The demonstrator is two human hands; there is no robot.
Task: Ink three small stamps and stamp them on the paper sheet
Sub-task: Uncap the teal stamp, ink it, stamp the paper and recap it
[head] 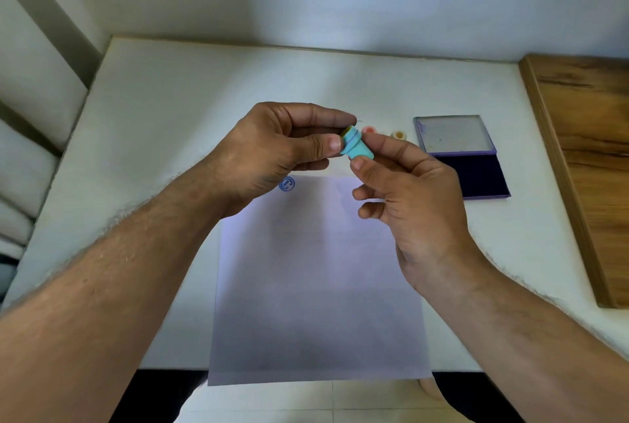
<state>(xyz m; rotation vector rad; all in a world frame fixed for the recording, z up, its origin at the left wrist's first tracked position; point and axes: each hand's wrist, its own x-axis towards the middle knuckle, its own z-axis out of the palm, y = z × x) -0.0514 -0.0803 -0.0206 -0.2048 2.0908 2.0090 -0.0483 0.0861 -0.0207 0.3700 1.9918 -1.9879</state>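
A small turquoise stamp [357, 147] is held in the air above the top edge of the white paper sheet [316, 286]. My right hand [408, 198] pinches its body between thumb and forefinger. My left hand [282, 150] grips its stamping end with thumb and fingers. One blue round print [287, 183] shows on the sheet's upper left corner. Two more small stamps, a pink one [369, 130] and a yellowish one [399, 134], stand on the table behind my hands. The ink pad [476, 176] lies open to the right, its lid [454, 133] folded back.
The white table [170, 109] meets a wall at the back. A wooden board [585, 150] lies along the right side. The paper's lower edge hangs over the table's front edge, above a tiled floor.
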